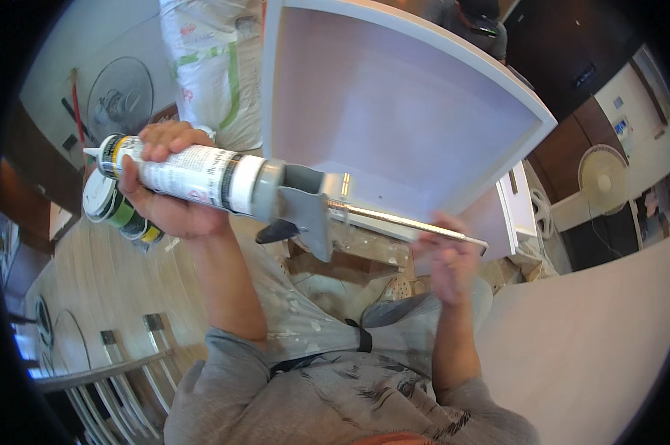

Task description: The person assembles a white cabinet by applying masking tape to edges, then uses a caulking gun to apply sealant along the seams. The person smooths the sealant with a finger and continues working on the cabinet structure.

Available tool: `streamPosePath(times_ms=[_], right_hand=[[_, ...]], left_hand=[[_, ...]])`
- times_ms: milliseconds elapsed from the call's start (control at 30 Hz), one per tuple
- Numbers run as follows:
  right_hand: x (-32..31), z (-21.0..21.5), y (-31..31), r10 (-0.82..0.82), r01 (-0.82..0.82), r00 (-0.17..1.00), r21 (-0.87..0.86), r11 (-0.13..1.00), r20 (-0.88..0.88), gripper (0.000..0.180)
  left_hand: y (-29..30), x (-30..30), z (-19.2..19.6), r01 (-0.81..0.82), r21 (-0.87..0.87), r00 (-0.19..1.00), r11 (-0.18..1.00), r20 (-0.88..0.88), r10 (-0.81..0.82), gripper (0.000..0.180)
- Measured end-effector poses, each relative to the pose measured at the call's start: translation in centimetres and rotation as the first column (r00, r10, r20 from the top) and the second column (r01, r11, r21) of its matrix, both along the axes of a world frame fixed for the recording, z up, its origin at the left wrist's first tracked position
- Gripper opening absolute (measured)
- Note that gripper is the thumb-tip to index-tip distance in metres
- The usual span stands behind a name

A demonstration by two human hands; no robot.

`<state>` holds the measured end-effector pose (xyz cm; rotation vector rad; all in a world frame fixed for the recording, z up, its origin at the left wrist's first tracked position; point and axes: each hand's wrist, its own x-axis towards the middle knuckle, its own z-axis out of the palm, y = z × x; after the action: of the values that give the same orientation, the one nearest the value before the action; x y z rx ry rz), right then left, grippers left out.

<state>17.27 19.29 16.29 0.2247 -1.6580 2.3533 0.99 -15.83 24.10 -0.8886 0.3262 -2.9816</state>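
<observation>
My left hand (176, 178) is wrapped around a white sealant cartridge (194, 170) seated in a grey caulking gun (305, 208). The cartridge nozzle points left, and the gun lies across my view above my lap. Its metal plunger rod (402, 221) sticks out to the right, ending in a bent hook. Beside that rod end is my right hand (450, 259), smeared by motion; whether it touches the rod is unclear. A dark trigger or handle end (277, 231) shows under the gun.
A large white open cabinet box (402, 104) stands in front. White sacks (213, 74), a lidded bucket (120, 211) and a fan (120, 96) are at the left. Another fan (604, 182) and a pale panel (587, 348) are at the right. A person (472, 26) is behind the box.
</observation>
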Motion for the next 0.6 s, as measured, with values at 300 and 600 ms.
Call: streamPosePath(times_ms=[300,600], right_hand=[[-1.8,7.8,0.7,0.169,0.769,0.612,0.631,0.103,-0.773,0.080],[-1.2,12.9,0.6,0.356,0.799,0.468,0.559,0.222,-0.809,0.036]], left_hand=[[-4.3,-0.4,-0.9,0.095,-0.024,0.982,0.995,0.166,-0.089,0.025],[-2.8,-0.2,-0.5,0.098,-0.120,0.968,0.988,0.242,-0.067,0.025]])
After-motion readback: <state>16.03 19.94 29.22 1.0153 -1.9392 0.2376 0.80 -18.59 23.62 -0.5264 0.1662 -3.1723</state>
